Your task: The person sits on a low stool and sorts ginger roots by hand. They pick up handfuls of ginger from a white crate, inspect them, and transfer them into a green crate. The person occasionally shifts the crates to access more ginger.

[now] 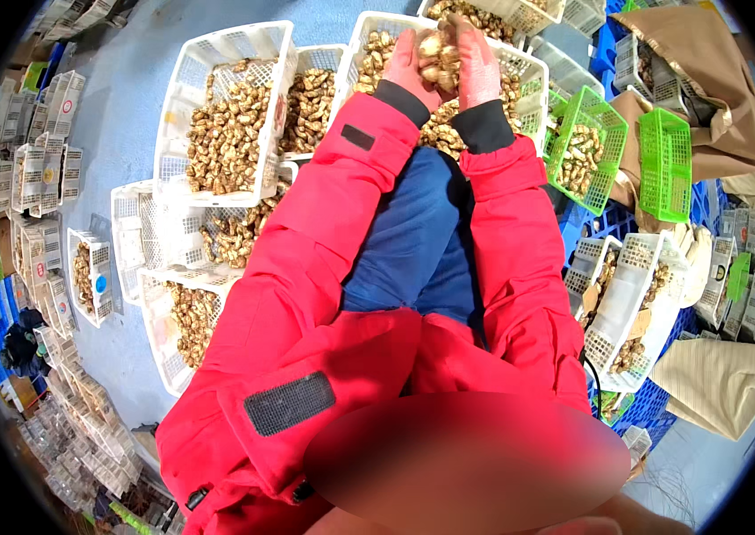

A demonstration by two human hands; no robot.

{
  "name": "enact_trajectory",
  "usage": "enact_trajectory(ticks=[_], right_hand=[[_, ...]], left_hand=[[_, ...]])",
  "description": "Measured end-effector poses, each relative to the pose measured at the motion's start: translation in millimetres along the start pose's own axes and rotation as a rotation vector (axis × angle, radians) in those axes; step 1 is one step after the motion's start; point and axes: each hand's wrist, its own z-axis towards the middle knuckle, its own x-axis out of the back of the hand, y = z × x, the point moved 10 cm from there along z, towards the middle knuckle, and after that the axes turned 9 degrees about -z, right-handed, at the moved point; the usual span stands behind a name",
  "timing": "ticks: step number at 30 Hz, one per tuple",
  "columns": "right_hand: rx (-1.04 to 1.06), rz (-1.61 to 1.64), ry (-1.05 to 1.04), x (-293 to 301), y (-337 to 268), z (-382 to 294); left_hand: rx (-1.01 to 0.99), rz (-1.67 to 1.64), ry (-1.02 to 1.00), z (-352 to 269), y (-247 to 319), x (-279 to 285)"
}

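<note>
My left hand and my right hand are raised over a white plastic crate in front of my knees. Between the two palms I hold a clump of pale brown, knobbly bulbs or rhizomes; their exact kind I cannot tell. More of the same bulbs fill the crate below, partly hidden by my hands and sleeves. Both red jacket sleeves end in black cuffs at the wrists.
At the left stands a tilted white crate of bulbs, with other white crates below. Green baskets and white crates sit on blue pallets at the right. Stacked crates line the far left across the blue floor.
</note>
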Motion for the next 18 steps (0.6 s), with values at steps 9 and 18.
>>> enact_trajectory(ticks=[9,18], right_hand=[[-0.185,0.285,0.019,44.1,31.5,1.3],[0.23,-0.706,-0.291,-19.3,-14.3,-22.9]], left_hand=[[-0.001,-0.624,0.19,16.9,-32.2,40.6],[-0.071,-0.483,0.018,18.1,-5.9,54.2]])
